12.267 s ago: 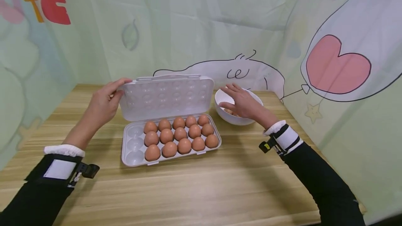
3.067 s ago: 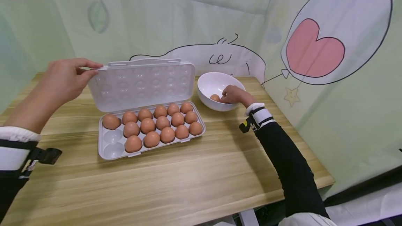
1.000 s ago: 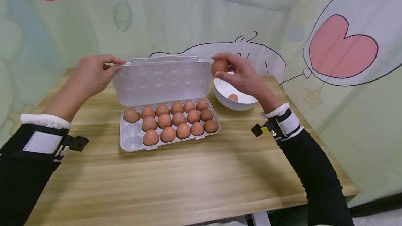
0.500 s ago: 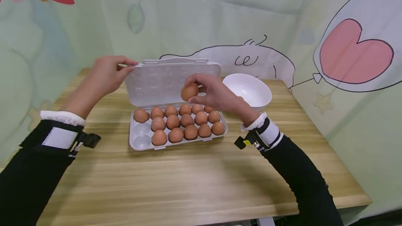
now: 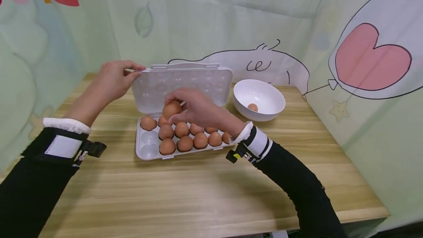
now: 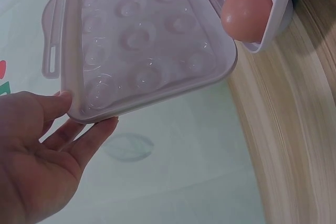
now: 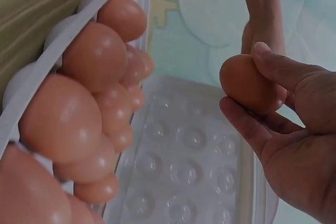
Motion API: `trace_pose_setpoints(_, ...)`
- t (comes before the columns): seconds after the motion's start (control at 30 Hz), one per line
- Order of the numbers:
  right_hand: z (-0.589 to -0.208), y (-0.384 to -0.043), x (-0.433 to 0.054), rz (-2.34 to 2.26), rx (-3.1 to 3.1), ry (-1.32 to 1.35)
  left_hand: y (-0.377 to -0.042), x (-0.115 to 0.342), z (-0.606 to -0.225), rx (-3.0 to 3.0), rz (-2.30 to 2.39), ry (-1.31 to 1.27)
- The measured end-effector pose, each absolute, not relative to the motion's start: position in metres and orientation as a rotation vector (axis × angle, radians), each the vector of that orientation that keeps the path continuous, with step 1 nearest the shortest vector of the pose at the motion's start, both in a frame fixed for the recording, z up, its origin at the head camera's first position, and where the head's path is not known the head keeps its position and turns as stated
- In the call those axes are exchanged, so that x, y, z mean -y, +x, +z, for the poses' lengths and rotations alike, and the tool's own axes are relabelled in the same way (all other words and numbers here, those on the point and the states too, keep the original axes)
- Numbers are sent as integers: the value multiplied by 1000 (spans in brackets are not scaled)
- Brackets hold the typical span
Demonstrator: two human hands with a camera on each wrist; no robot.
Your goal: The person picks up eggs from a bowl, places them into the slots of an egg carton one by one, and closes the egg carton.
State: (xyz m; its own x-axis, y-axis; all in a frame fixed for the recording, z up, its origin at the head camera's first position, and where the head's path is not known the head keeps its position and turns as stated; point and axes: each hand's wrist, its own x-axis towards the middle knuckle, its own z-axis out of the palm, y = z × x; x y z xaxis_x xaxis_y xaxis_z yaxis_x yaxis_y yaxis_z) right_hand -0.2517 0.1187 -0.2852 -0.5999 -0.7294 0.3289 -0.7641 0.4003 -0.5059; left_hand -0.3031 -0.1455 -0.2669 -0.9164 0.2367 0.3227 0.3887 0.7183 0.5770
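My left hand (image 5: pixel 115 80) pinches the upper left corner of the raised lid (image 5: pixel 148 91) of a white plastic egg carton (image 5: pixel 143 153). In the left wrist view, thumb and fingers sit on either side of the lid's edge (image 6: pixel 79 114). My right hand (image 5: pixel 201 109) holds a brown egg (image 5: pixel 172 110) between thumb and fingers, above the carton's back row near its left side. The right wrist view shows this egg (image 7: pixel 249 83) in the fingertips, with the lid behind. Brown eggs fill most cups; two cups (image 5: pixel 148 137) at the front left hold none. My right hand hides part of the back row.
A white bowl (image 5: pixel 274 105) stands right of the carton, with one brown egg (image 5: pixel 252 107) visible inside. The wooden table (image 5: pixel 198 190) extends in front. A printed cloth (image 5: pixel 214 17) hangs behind the table and along its right side.
My right hand has carried the egg from over the bowl leftward and down to the carton. My left hand still holds up the lid. Earlier, the back-left cup received an egg.
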Motion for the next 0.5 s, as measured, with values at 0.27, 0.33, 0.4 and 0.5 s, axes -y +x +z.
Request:
trace_pose_setpoints(0.27,-306,-259,-79,710,2689,1467,-300,147,-266,2681,-961,-522)
trace_pose_setpoints(0.33,-314,-261,-71,705,2727,1484,-299,147,-266,2689,-957,-519)
trace_pose_setpoints(0.4,-322,-262,-65,713,2767,1496,-299,147,-265,2699,-960,-517)
trace_pose_setpoints(0.5,-331,-262,-58,722,2836,1484,-298,147,-265,2703,-954,-510)
